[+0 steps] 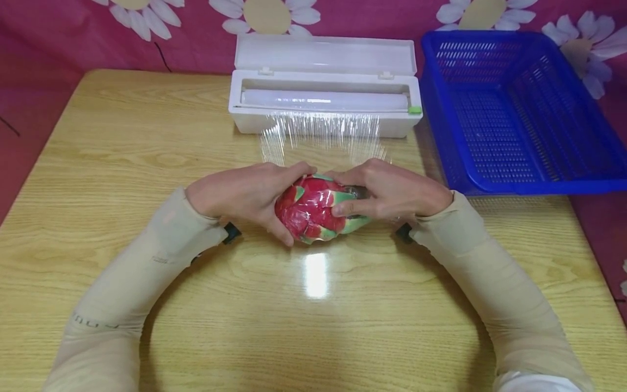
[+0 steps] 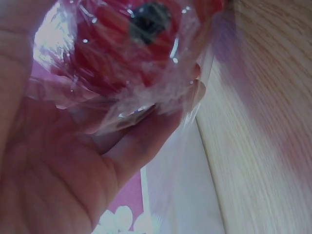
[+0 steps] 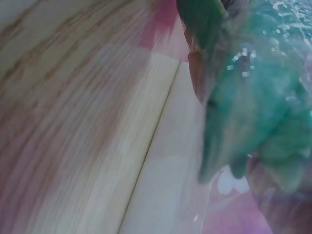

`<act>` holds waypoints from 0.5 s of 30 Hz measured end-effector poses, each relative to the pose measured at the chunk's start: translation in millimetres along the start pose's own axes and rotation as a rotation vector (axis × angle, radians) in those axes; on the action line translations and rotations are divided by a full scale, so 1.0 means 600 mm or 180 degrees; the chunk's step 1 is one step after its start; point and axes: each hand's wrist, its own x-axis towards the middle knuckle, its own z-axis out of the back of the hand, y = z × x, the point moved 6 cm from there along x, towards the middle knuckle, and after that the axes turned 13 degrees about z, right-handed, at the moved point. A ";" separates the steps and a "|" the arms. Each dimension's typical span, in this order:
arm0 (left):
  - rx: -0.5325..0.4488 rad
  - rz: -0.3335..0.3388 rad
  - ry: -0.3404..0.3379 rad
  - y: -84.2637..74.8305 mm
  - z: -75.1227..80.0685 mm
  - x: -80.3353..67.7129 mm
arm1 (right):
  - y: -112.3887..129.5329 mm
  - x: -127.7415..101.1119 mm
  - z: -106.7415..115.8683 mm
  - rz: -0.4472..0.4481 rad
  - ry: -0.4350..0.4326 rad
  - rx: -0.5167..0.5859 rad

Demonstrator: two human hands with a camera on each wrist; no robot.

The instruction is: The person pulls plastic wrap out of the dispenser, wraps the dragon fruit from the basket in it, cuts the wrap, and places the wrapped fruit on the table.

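Both hands hold a red dragon fruit (image 1: 315,204) with green scales, over the middle of the table. My left hand (image 1: 245,190) grips its left end, thumb at the near side. On the other end my right hand (image 1: 392,188) has its thumb and fingers round the green-tipped part. Shiny cling film covers the fruit, and in the left wrist view crumpled film (image 2: 146,100) gathers near a dark round spot on the red skin. Beyond the hands, a stretch of clear film (image 1: 320,130) runs back to the white dispenser box (image 1: 247,122). The right wrist view shows green scales (image 3: 253,107) under film.
The dispenser's lid (image 1: 325,54) stands raised behind its film roll (image 1: 325,100), with a green slider (image 1: 414,110) at the front right. A blue plastic basket (image 1: 529,188) stands at the back right, over the table's edge. Flowered pink cloth (image 1: 367,16) hangs behind the wooden table (image 1: 122,136).
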 end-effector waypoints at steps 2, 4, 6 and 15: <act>0.0019 -0.0002 -0.0026 0.000 0.000 0.000 | 0.000 0.000 0.000 -0.0016 -0.0002 -0.0013; 0.0029 0.0003 -0.0035 0.000 0.000 0.000 | -0.001 0.000 0.001 -0.0048 0.0002 -0.0021; 0.0042 0.0018 -0.0048 -0.001 0.000 0.000 | -0.001 -0.001 0.001 -0.0070 0.0009 -0.0044; 0.0080 0.0088 -0.0226 0.004 0.005 0.000 | 0.000 -0.001 0.005 0.0022 -0.0022 -0.0177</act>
